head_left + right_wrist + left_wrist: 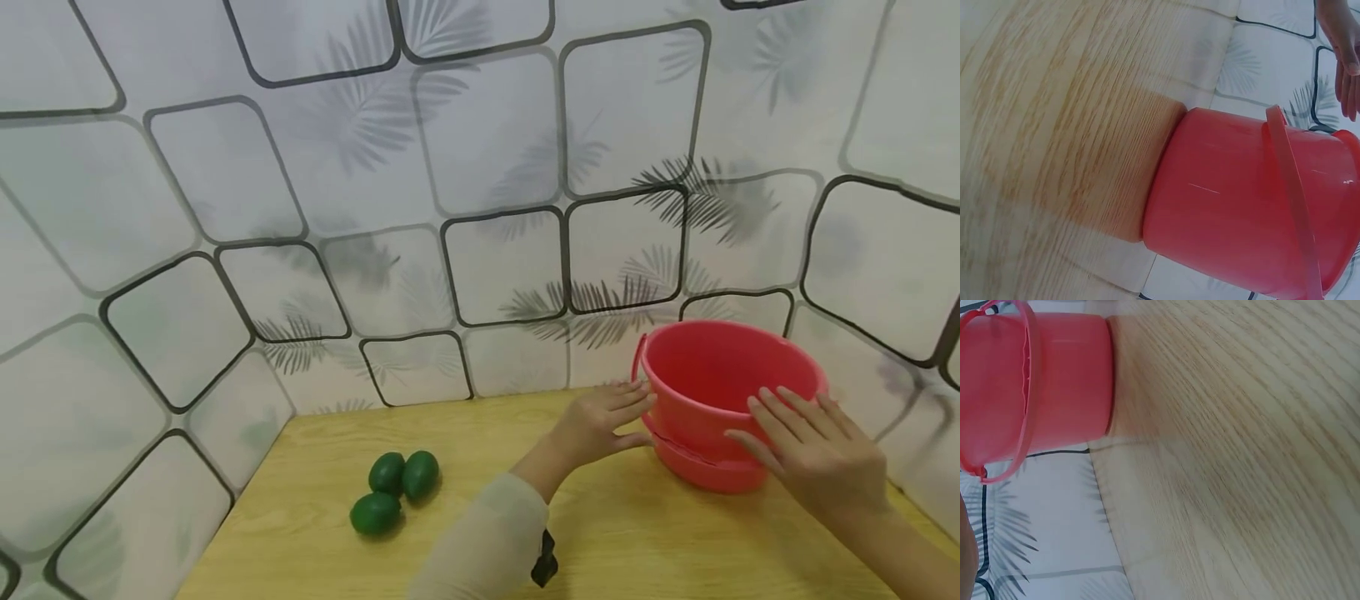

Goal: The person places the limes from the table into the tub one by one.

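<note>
Head view: 2 hands (600,425) (828,458) flank a red bucket (697,429).

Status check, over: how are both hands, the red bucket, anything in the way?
Left grip open, beside red bucket. Right grip open, at its right; touch unclear. Bucket upright on table. Three green ovals off left, not blocking.

No text, labels, brands, numbers or signs could be read in any of the three views. On the red bucket (1229,219), a few small pale streaks (1204,188) were caught in the right wrist view, too faint to be told as print or glare; on the patterned wall covering (502,267), nothing legible was found.
</note>
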`<action>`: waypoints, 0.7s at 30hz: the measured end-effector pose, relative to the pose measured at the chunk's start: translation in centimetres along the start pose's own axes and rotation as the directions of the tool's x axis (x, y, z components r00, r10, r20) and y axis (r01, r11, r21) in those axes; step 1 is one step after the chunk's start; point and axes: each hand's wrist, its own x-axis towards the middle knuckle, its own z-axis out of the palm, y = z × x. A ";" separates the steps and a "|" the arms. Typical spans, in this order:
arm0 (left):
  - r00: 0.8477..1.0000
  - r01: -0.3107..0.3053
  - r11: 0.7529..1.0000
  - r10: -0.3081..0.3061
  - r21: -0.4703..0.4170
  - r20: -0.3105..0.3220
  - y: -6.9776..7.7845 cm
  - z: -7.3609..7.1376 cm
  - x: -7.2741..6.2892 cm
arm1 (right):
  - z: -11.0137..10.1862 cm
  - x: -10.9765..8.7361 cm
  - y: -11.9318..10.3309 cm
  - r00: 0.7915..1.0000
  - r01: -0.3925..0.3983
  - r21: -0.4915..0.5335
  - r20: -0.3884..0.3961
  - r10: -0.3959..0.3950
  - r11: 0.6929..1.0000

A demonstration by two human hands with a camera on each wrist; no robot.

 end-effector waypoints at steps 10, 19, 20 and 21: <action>0.999 0.029 1.000 -0.029 -0.007 -0.016 1.5 0.9 1.2 | 0.1 -0.6 0.4 1.000 0.019 -0.006 0.019 -0.019 1.000; 0.993 0.114 0.993 -0.114 -0.026 -0.008 2.0 1.4 1.9 | 0.2 -1.3 0.5 0.999 -0.010 -0.018 0.038 0.011 1.000; 0.992 0.124 0.992 -0.124 -0.017 -0.009 2.0 1.5 1.9 | 0.2 -1.4 0.5 0.999 -0.010 -0.019 0.035 0.011 1.000; 0.991 0.134 0.991 -0.135 -0.009 -0.008 2.0 1.5 2.0 | 0.2 -1.4 0.5 0.999 -0.007 -0.020 0.041 0.007 1.000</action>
